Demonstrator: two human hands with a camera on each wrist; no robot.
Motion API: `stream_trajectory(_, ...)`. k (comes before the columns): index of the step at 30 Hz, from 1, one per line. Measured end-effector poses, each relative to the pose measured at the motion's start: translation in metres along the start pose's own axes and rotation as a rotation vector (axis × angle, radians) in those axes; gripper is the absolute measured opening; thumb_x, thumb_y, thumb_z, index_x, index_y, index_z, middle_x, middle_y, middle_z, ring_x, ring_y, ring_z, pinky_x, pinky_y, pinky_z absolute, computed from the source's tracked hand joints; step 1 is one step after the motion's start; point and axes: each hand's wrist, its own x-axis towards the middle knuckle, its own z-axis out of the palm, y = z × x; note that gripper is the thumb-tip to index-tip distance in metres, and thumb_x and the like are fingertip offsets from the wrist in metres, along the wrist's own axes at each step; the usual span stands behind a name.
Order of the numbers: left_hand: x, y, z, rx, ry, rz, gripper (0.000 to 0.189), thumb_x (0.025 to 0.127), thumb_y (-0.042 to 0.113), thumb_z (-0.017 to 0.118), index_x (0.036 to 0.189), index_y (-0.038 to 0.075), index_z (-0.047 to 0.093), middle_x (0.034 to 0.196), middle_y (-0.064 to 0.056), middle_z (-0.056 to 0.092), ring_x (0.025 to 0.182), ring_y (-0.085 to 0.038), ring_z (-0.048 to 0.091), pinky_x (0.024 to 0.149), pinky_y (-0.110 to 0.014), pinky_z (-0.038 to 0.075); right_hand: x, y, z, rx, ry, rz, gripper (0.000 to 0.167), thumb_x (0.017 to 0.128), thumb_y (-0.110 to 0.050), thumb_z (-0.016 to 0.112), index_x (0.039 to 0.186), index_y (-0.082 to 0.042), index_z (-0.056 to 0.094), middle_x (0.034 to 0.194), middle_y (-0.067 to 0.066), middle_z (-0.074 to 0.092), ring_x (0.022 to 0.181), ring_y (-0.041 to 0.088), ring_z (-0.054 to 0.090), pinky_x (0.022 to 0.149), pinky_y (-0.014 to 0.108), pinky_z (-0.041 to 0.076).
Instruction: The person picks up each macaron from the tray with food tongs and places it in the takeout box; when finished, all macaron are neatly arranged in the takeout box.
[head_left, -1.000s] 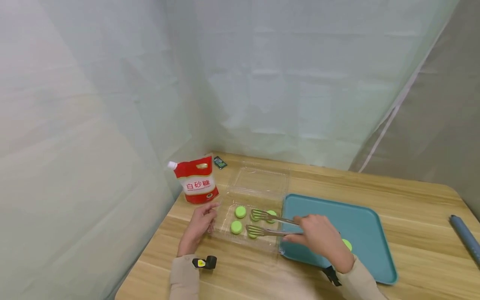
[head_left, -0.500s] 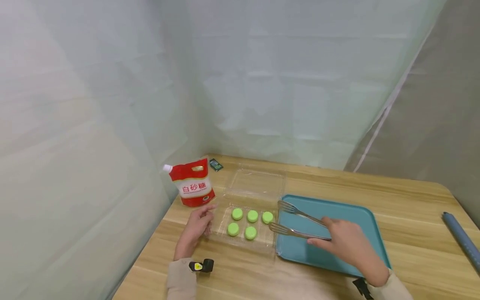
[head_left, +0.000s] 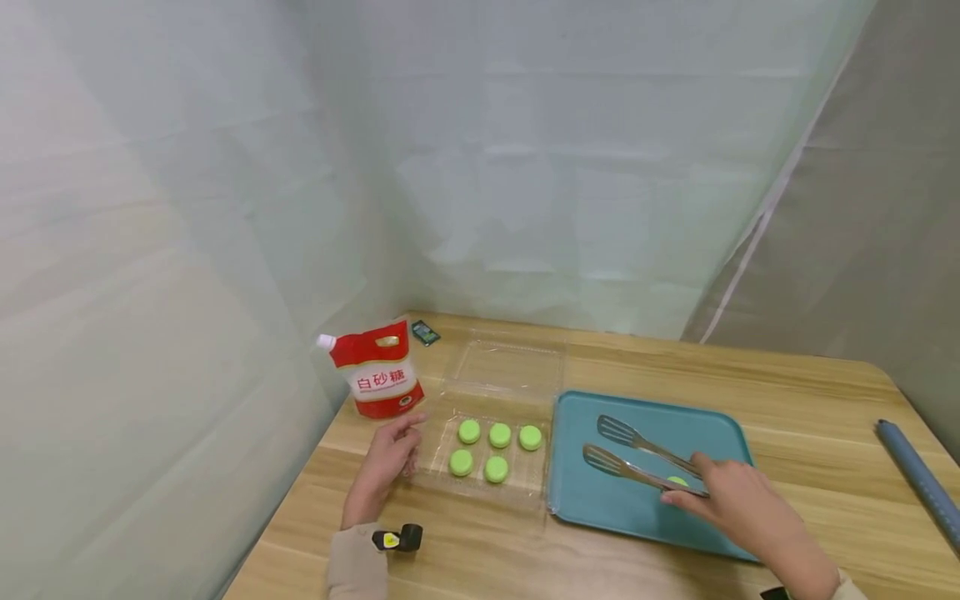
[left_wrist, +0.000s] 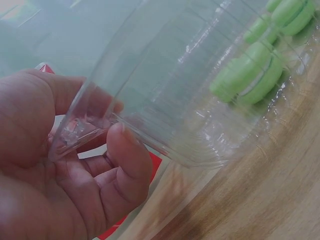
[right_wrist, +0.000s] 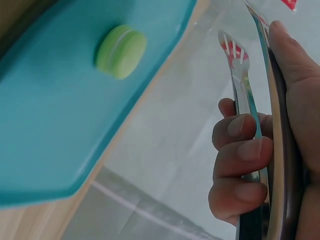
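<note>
My left hand (head_left: 384, 461) holds the left edge of a clear plastic container (head_left: 480, 497). In the left wrist view, fingers lie on both sides of its plastic corner. Several green macarons (head_left: 497, 469) sit in two rows inside it. My right hand (head_left: 742, 500) grips metal tongs (head_left: 606, 461) with slotted ends. The tongs' arms are spread, with nothing between their tips, above a blue tray (head_left: 585, 504). One green macaron (right_wrist: 122, 52) lies on that tray, partly hidden behind the tongs and hand in the head view.
The container's lid (head_left: 510, 367) lies folded back behind it. A red and white sugar pouch (head_left: 381, 375) stands at the back left, near a small dark packet (head_left: 425, 332). Toward the right edge of the table lies a blue-grey rod-like object (head_left: 917, 475). Fabric walls border the table.
My right hand has carried the tongs rightward, from over the macarons in the container to above the tray. The left hand has stayed at the container's edge. The head view has shifted slightly.
</note>
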Motion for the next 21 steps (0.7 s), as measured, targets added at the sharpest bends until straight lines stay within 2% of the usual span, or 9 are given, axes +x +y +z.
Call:
stream_trajectory(5, -0.002, -0.004, 0.000, 0.015, 0.000, -0.017, 0.040, 0.100, -0.001, 0.048, 0.140, -0.005, 0.054, 0.066, -0.003, 0.044, 0.050, -0.013, 0.040, 0.045, -0.024, 0.039, -0.013, 0.012, 0.001, -0.017, -0.012, 0.028, 0.052, 0.075, -0.052, 0.082, 0.086, -0.009, 0.054, 0.059, -0.007, 0.040, 0.048, 0.007, 0.035, 0.042, 0.028, 0.034)
stream_trajectory(10, -0.003, -0.003, -0.001, 0.013, 0.005, -0.009, 0.040, 0.099, -0.002, 0.048, 0.139, -0.007, 0.054, 0.068, -0.004, 0.045, 0.051, -0.013, 0.042, 0.045, -0.024, 0.040, -0.025, 0.023, -0.002, -0.043, -0.075, 0.101, 0.052, 0.078, -0.051, 0.082, 0.089, -0.007, 0.056, 0.057, -0.005, 0.042, 0.046, 0.009, 0.038, 0.041, 0.029, 0.035)
stream_trajectory(15, -0.001, -0.002, -0.003, 0.000, -0.009, -0.014, 0.041, 0.100, -0.002, 0.046, 0.140, -0.008, 0.052, 0.068, -0.004, 0.044, 0.052, -0.013, 0.042, 0.045, -0.024, 0.040, -0.040, 0.033, -0.002, -0.084, -0.040, 0.080, 0.052, 0.077, -0.051, 0.083, 0.089, -0.008, 0.055, 0.058, -0.007, 0.040, 0.047, 0.006, 0.035, 0.042, 0.026, 0.034)
stream_trajectory(17, 0.000, -0.001, -0.003, -0.003, -0.012, -0.015, 0.041, 0.100, -0.003, 0.046, 0.140, -0.008, 0.052, 0.068, -0.004, 0.044, 0.051, -0.012, 0.042, 0.045, -0.024, 0.040, -0.044, 0.037, -0.003, -0.091, -0.054, 0.098, 0.053, 0.078, -0.052, 0.082, 0.089, -0.007, 0.056, 0.060, -0.006, 0.041, 0.049, 0.006, 0.036, 0.043, 0.027, 0.035)
stream_trajectory(21, 0.002, -0.001, -0.001, 0.000, -0.012, -0.008, 0.040, 0.100, -0.002, 0.047, 0.140, -0.006, 0.054, 0.067, -0.003, 0.044, 0.050, -0.012, 0.042, 0.045, -0.023, 0.039, -0.049, 0.045, -0.007, -0.066, -0.176, 0.200, 0.060, 0.081, -0.056, 0.077, 0.094, -0.001, 0.059, 0.062, -0.002, 0.047, 0.052, 0.012, 0.044, 0.046, 0.032, 0.041)
